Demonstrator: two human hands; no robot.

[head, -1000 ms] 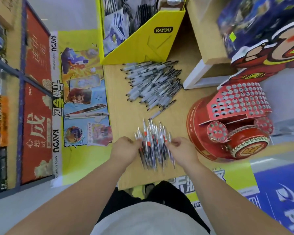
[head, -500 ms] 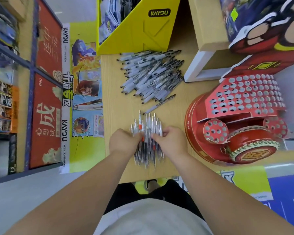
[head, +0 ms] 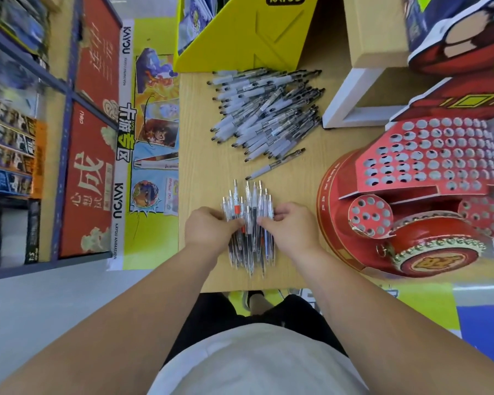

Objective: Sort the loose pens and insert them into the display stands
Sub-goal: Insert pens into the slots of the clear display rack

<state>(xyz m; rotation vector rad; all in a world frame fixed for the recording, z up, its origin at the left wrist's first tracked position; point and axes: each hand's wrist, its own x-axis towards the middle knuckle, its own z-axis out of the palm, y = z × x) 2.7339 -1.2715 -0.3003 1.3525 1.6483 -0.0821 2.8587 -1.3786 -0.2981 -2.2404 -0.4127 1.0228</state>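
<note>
A bundle of clear pens (head: 250, 203) with some orange grips lies on the wooden table (head: 200, 166), tips toward me. My left hand (head: 208, 229) and my right hand (head: 290, 226) press in on the bundle from both sides, fingers curled round its middle. A larger pile of grey-gripped pens (head: 265, 109) lies farther back, with one stray pen (head: 274, 164) between pile and bundle. The red display stand (head: 428, 155) with rows of round holes stands to the right; its holes look empty.
A yellow cardboard display (head: 248, 32) stands at the table's back. A white-framed wooden shelf (head: 354, 95) sits back right. Shop shelving (head: 9, 132) with boxes runs along the left. The table's front edge is just below the bundle.
My hands have drawn closer together, squeezing the spread pens into a tighter bundle. The camera view has shifted slightly.
</note>
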